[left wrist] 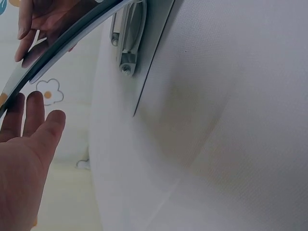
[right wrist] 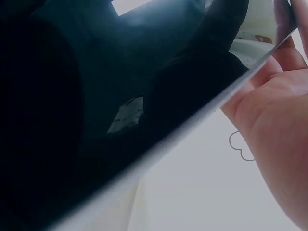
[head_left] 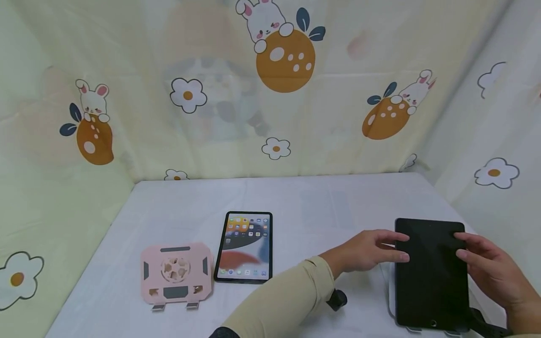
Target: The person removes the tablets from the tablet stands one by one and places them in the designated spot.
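Pink stand flanks lit tablet (black tablet well apart).

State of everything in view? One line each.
Dark tablet: screen black, tilted
Silver stand: unfolded beneath dark tablet
Lit tablet: screen on, showing app icons, lying face up
Pink stand: looks folded flat
Left hand: at dark tablet's left edge
Right hand: at its right edge

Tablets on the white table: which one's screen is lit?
The black-bordered tablet beside the pink slotted stand, showing colourful app icons; the glossy black tablet between the left hand and right hand is dark.
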Available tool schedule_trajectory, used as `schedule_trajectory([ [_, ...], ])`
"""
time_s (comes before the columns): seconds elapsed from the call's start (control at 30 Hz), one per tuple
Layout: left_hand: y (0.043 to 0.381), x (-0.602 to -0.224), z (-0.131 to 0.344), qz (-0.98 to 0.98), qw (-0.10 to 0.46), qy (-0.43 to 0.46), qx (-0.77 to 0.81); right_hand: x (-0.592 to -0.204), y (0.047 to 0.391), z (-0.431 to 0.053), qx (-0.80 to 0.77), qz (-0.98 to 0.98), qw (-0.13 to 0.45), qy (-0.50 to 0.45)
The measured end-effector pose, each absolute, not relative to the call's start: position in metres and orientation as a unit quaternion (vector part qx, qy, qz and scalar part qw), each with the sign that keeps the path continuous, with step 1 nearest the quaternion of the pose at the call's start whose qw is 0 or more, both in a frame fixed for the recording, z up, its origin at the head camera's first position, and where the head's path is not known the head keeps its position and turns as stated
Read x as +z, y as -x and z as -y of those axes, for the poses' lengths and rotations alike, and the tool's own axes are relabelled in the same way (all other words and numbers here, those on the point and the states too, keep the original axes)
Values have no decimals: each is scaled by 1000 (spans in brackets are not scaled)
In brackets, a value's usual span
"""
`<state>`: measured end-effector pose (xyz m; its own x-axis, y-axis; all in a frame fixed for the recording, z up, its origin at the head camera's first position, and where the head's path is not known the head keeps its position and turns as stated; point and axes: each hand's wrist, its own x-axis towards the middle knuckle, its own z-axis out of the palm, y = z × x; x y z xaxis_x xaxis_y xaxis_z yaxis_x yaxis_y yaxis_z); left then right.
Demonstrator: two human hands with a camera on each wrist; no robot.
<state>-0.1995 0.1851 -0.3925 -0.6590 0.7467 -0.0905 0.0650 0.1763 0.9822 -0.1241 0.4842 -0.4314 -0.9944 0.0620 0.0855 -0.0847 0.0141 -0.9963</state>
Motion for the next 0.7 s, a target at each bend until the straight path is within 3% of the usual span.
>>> schedule_trajectory([
  [0.7,197,-388,-189,-724,297,-272,560,-432,123,-481,718,693,60,-20],
])
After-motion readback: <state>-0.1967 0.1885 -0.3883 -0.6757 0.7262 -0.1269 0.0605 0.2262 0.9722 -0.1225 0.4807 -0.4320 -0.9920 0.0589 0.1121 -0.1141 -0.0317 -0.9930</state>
